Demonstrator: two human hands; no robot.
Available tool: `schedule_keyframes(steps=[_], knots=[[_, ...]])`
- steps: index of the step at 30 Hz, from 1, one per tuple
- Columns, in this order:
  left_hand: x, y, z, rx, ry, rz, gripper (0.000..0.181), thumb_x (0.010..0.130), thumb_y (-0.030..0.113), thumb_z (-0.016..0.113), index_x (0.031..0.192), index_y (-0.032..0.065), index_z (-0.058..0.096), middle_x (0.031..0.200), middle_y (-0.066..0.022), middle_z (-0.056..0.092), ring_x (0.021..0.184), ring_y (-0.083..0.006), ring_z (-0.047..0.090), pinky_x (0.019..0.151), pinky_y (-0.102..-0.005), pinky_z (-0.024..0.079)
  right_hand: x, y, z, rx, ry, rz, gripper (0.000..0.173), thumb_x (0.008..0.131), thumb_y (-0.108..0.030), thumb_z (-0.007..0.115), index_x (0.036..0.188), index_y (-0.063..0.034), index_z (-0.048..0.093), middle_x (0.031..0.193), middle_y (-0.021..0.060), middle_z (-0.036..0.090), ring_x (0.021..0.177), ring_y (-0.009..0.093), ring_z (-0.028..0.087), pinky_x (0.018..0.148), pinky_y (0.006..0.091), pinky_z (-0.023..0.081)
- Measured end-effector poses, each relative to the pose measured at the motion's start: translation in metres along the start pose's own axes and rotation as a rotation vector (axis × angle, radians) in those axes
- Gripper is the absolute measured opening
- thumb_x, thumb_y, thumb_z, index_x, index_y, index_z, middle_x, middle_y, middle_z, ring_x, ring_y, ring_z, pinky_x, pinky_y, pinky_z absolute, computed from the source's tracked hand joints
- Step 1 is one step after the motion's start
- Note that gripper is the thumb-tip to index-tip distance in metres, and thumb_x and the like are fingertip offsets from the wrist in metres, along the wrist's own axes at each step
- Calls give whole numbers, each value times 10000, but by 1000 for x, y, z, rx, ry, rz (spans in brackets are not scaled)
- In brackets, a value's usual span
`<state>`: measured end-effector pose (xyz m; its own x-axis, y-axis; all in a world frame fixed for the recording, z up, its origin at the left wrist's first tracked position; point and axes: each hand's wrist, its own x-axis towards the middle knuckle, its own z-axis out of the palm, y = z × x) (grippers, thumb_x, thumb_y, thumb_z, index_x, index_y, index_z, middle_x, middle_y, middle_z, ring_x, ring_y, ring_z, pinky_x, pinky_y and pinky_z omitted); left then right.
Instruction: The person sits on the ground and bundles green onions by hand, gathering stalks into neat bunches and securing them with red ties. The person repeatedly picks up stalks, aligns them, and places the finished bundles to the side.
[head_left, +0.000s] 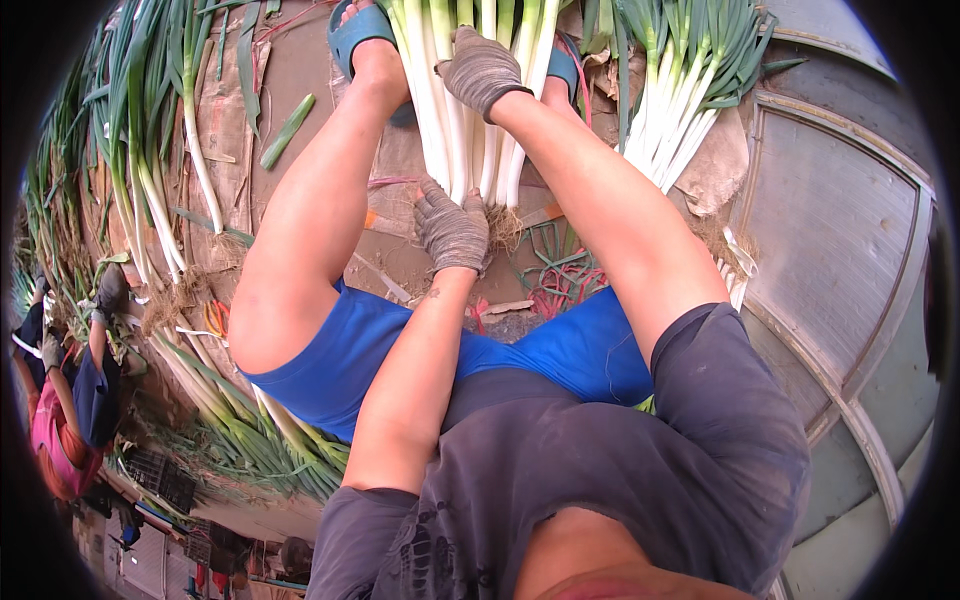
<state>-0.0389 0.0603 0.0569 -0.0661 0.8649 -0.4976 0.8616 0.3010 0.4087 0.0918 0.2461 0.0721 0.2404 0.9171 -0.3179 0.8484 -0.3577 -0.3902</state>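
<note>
A bunch of long white-stemmed Welsh onions (451, 142) lies between my feet, roots toward me and green leaves away. My left hand (452, 229), in a grey-brown knit glove with bare fingertips, grips stalks at the root end. Beside it hangs a tangle of pale roots (504, 225). Farther up the same bunch, my right hand (484, 71), gloved alike, is closed over the white stems. Its fingertips are mostly hidden.
More onions lie at the right (667, 112), upper left (139, 150) and lower left (247, 427). Red and green ties (559, 281) are heaped before me. A metal-framed panel (832, 232) stands at right. Another person (67, 420) works at far left, near a black crate (159, 476).
</note>
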Motion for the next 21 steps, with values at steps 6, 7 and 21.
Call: schedule_keyframes(steps=[6, 7, 21], knots=[[16, -3, 9, -133, -91, -85, 671, 921, 301, 555, 1419, -58, 285, 1404, -321, 384, 1313, -440, 382, 1089, -498, 307, 5, -5, 11, 116, -70, 31, 445, 854, -316, 628, 1156, 5, 567, 1006, 254, 670, 966, 383, 653, 885, 441, 502], [15, 5, 12, -118, -100, -83, 664, 920, 302, 553, 1413, -63, 299, 1396, -320, 396, 1307, -441, 391, 1084, -496, 316, 8, 2, 8, 142, -89, 50, 479, 865, -331, 620, 1204, 1, 554, 1032, 259, 665, 986, 379, 649, 907, 438, 493], [17, -5, 21, -318, -55, 55, 729, 876, 196, 612, 1428, -115, 251, 1407, -319, 387, 1311, -404, 395, 1116, -426, 295, -107, 338, -192, -8, 247, 548, 463, 851, -353, 585, 1127, 16, 628, 1040, 209, 683, 986, 326, 653, 900, 394, 486]])
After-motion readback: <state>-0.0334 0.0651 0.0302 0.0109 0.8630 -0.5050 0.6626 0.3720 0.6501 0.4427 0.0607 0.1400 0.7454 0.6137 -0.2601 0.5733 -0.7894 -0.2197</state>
